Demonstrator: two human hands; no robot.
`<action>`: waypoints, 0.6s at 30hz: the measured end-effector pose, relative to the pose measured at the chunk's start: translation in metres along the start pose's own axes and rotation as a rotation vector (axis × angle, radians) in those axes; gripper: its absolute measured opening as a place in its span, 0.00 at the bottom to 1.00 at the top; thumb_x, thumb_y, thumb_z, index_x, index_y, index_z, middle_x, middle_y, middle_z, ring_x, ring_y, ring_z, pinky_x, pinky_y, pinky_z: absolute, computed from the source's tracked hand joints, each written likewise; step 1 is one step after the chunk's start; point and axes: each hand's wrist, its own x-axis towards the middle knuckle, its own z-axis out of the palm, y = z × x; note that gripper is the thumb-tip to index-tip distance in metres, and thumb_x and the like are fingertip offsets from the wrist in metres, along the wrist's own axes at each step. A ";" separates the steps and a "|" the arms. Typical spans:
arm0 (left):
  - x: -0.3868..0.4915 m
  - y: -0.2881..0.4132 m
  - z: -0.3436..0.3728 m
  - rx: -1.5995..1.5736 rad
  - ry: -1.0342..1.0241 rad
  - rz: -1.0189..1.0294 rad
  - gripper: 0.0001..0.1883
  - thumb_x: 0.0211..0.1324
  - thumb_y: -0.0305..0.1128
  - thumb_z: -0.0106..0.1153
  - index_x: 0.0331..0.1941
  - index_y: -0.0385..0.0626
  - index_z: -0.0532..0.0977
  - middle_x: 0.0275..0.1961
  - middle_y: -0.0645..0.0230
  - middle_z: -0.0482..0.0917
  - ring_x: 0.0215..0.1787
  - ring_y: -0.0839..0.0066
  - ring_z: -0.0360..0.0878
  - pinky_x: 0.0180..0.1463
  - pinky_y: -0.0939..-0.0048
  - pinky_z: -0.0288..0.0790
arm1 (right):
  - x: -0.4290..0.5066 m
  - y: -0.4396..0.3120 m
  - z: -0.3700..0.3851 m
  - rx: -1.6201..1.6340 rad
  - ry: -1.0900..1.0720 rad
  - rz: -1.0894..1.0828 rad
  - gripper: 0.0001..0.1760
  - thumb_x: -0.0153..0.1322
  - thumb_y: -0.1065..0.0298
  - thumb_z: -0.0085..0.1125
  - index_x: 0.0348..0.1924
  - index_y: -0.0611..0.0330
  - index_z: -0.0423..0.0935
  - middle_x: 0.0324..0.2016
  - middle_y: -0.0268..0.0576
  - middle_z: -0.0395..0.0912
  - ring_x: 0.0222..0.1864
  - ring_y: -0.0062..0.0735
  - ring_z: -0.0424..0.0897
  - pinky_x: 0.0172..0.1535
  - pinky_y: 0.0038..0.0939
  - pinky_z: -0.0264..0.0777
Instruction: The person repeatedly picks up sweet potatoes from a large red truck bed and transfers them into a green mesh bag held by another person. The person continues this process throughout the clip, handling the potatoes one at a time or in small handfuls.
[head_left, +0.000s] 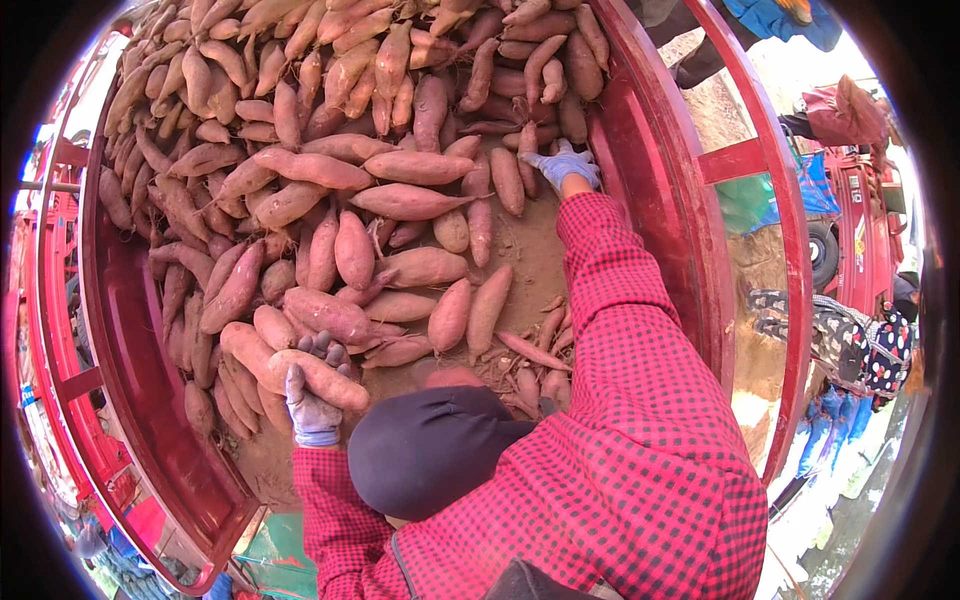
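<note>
In my gloved left hand (313, 409) is a sweet potato (322, 380), gripped with the thumb on the near side and dark-stained fingertips over the far side. Two more sweet potatoes lie right against it, and whether the hand bears them too is unclear. My right hand (566, 169), in a pale glove, reaches far forward with its fingers apart. Its fingertips are at a slim sweet potato (528, 161) next to the bed's right wall; I see nothing held in it. Around both hands spreads a large heap of sweet potatoes (420, 169), highest at the far end.
Red metal walls (652, 165) and raised rails (780, 225) enclose the cargo bed on both sides. Small thin roots (532, 352) litter its dusty floor (529, 247). Dark cloth (435, 450) bulges before my body. Outside at right are people, a red vehicle (859, 232) and blue bags (829, 427).
</note>
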 end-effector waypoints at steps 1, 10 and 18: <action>-0.001 -0.001 0.002 -0.026 0.002 0.004 0.30 0.67 0.49 0.56 0.67 0.49 0.66 0.70 0.59 0.69 0.67 0.58 0.72 0.64 0.55 0.72 | 0.002 0.000 0.003 -0.009 0.014 0.005 0.63 0.55 0.19 0.62 0.77 0.32 0.52 0.76 0.55 0.44 0.74 0.68 0.50 0.68 0.70 0.54; -0.035 0.004 -0.010 0.139 0.089 0.017 0.32 0.67 0.51 0.55 0.69 0.49 0.63 0.69 0.59 0.70 0.65 0.61 0.74 0.61 0.57 0.74 | 0.002 0.027 0.043 -0.028 0.119 -0.166 0.54 0.60 0.35 0.67 0.74 0.47 0.58 0.73 0.48 0.55 0.74 0.58 0.54 0.71 0.55 0.56; -0.059 -0.009 -0.020 0.136 0.152 0.017 0.33 0.66 0.51 0.56 0.69 0.44 0.64 0.66 0.56 0.73 0.62 0.60 0.77 0.58 0.57 0.75 | -0.030 0.020 0.046 -0.014 0.066 -0.057 0.54 0.58 0.40 0.73 0.71 0.53 0.61 0.73 0.45 0.55 0.70 0.59 0.63 0.65 0.55 0.67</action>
